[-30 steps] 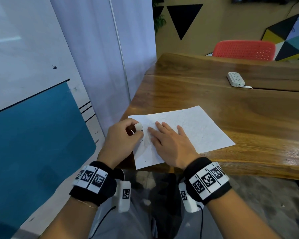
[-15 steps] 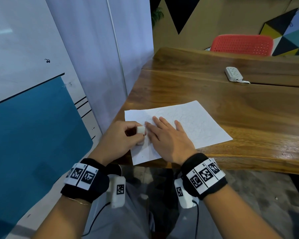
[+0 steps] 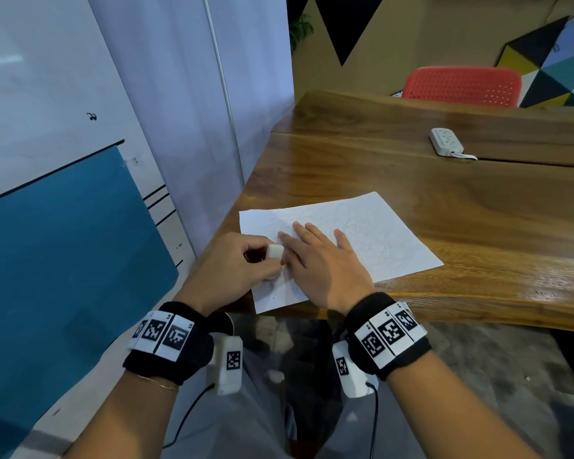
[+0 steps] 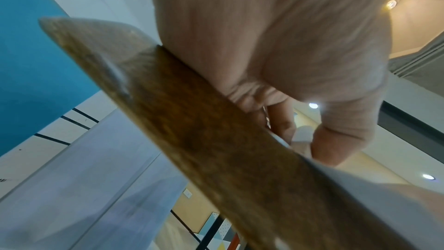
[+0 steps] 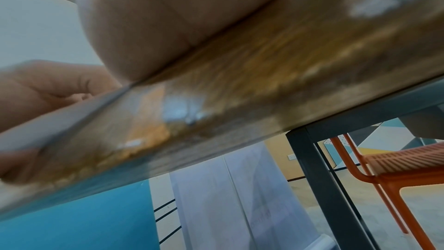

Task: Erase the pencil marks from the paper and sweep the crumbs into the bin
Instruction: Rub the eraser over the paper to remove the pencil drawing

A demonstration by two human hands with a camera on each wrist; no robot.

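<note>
Paper (image 3: 371, 233) on table (image 3: 478, 210) corner; power strip (image 3: 446, 142) behind, chair (image 3: 461, 86) beyond.

White eraser (image 3: 274, 256) upright on scribbled paper (image 3: 378, 233)

The head view is evenly lit and sharp, with cool daylight on the curtain (image 3: 186, 127) at 10 o'clock and soft sheen on the table (image 3: 444, 200). Straight lines bow toward its edges. Faint shadow sits under the hands on the paper (image 3: 371, 233). Both wrist views are blurred: the table edge (image 4: 216, 140) smears across each, with white glare patches at 1 o'clock in the right view. Ceiling spots (image 4: 391, 4) flare at 1 and 4 o'clock in the left view.
</note>
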